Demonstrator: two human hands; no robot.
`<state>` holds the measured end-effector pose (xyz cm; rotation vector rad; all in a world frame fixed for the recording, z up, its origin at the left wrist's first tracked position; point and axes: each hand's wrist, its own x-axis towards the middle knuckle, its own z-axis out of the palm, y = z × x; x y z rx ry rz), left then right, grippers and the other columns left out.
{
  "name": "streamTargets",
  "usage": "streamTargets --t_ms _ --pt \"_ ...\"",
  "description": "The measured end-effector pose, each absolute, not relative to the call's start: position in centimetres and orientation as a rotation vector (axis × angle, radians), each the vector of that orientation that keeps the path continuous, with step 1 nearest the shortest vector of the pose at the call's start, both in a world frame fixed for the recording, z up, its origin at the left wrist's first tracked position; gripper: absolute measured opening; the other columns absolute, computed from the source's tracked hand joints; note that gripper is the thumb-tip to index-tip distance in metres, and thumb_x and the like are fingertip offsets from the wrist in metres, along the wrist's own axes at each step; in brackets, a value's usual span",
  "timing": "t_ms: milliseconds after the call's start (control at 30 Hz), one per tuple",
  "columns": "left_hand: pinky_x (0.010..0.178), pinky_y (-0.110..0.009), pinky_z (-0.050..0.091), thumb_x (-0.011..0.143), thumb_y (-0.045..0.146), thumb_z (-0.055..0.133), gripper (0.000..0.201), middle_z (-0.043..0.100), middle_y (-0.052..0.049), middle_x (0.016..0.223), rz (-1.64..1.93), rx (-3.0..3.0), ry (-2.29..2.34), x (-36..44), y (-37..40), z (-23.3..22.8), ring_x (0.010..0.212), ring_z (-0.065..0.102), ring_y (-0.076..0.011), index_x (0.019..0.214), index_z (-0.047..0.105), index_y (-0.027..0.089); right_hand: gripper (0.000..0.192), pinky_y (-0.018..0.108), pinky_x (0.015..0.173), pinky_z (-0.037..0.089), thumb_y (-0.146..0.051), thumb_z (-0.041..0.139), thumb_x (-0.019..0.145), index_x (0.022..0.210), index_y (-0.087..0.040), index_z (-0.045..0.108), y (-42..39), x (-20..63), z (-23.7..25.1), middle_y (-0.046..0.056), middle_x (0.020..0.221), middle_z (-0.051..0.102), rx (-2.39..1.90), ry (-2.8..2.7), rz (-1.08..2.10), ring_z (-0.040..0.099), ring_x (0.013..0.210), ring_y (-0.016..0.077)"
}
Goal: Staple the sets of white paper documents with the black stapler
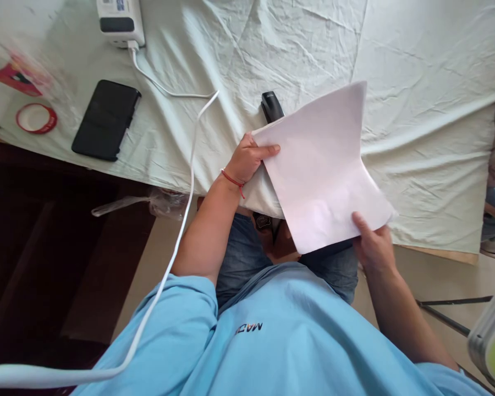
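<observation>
Two hands hold one stack of white paper [325, 170] at frame centre, over the table [416, 66] edge. My left hand [247, 159], forearm angled up from lower left, pinches the sheets' left corner; my right hand [373, 245] grips the lower right corner. A black stapler [271, 105] pokes out just behind the paper.
</observation>
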<state>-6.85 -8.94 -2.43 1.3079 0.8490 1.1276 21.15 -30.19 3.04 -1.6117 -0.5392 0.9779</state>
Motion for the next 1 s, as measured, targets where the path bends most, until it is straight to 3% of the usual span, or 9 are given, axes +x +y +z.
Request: streamTargets --t_ms 100,200,300,367,500,567,667,833,1000 --pt "0.084 -0.051 0.076 0.070 0.086 0.090 0.071 0.082 -0.007 0.090 1.123 1.295 0.855 -7.0 -8.9 -2.7 0.096 0.085 -0.0333 0.095 0.078 0.021 0.051 0.033 0.089 0.067 -0.053 0.099 0.080 0.118 -0.026 0.080 -27.8 24.1 5.4 0.002 0.105 0.085 -1.537 -0.620 0.970 0.080 0.101 0.0207" --pt "0.084 -0.050 0.076 0.066 0.080 0.096 0.068 0.084 -0.008 0.094 1.075 1.259 0.830 -7.2 -9.0 -2.5 0.095 0.085 -0.0331 0.095 0.080 0.021 0.049 0.037 0.093 0.066 -0.058 0.099 0.078 0.112 -0.028 0.080 -24.6 26.1 7.1 0.006 0.113 0.086 -1.524 -0.765 1.064 0.081 0.109 0.0236" --pt "0.086 -0.050 0.076 0.065 0.075 0.099 0.066 0.085 -0.008 0.100 1.043 1.222 0.806 -7.4 -9.1 -2.4 0.096 0.085 -0.0325 0.098 0.081 0.021 0.046 0.036 0.092 0.066 -0.047 0.102 0.078 0.115 -0.028 0.081 -21.2 26.5 7.3 0.005 0.108 0.085 -1.554 -0.850 1.170 0.080 0.105 0.0227" --pt "0.088 -0.049 0.076 0.065 0.075 0.100 0.067 0.086 -0.008 0.105 1.048 1.210 0.814 -7.3 -9.1 -2.5 0.097 0.085 -0.0317 0.100 0.082 0.021 0.052 0.032 0.083 0.065 -0.042 0.106 0.073 0.117 -0.026 0.082 -19.1 26.2 6.5 0.003 0.101 0.084 -1.523 -0.905 1.271 0.077 0.092 0.0194" --pt "0.094 -0.047 0.075 0.071 0.075 0.097 0.068 0.085 -0.008 0.101 1.095 1.245 0.823 -7.2 -9.1 -2.5 0.103 0.084 -0.0302 0.108 0.080 0.019 0.045 0.032 0.067 0.062 -0.042 0.111 0.062 0.085 -0.025 0.077 -15.6 25.3 3.3 -0.001 0.083 0.077 -1.365 -1.052 1.202 0.069 0.073 0.0167" --pt "0.093 -0.044 0.075 0.076 0.072 0.096 0.064 0.083 -0.006 0.093 1.107 1.268 0.814 -7.3 -9.1 -2.4 0.101 0.084 -0.0288 0.109 0.079 0.019 0.044 0.031 0.060 0.058 -0.048 0.109 0.067 0.079 -0.025 0.074 -14.3 25.2 1.5 -0.002 0.078 0.073 -1.286 -1.120 1.088 0.064 0.067 0.0149" --pt "0.076 -0.037 0.072 0.080 0.070 0.095 0.056 0.077 -0.003 0.083 1.066 1.303 0.790 -7.6 -9.0 -2.3 0.083 0.081 -0.0232 0.103 0.079 0.021 0.042 0.030 0.055 0.051 -0.054 0.106 0.073 0.077 -0.027 0.073 -13.5 25.4 -0.5 -0.004 0.071 0.067 -1.241 -1.123 0.909 0.057 0.060 0.0129" --pt "0.057 -0.027 0.062 0.081 0.062 0.097 0.048 0.071 0.002 0.072 1.012 1.317 0.766 -7.7 -8.9 -2.3 0.057 0.067 -0.0119 0.101 0.081 0.022 0.039 0.030 0.059 0.055 -0.053 0.105 0.076 0.078 -0.029 0.074 -13.7 25.6 -1.1 -0.004 0.075 0.069 -1.199 -1.080 0.867 0.060 0.063 0.0133" --pt "0.085 -0.033 0.072 0.079 0.055 0.101 0.046 0.085 -0.001 0.092 1.073 1.256 0.708 -7.1 -9.2 -1.8 0.087 0.083 -0.0178 0.106 0.085 0.021 0.041 0.035 0.076 0.066 -0.047 0.109 0.068 0.094 -0.033 0.081 -13.6 25.7 -1.0 -0.003 0.096 0.081 -1.159 -1.046 0.968 0.074 0.085 0.0190"
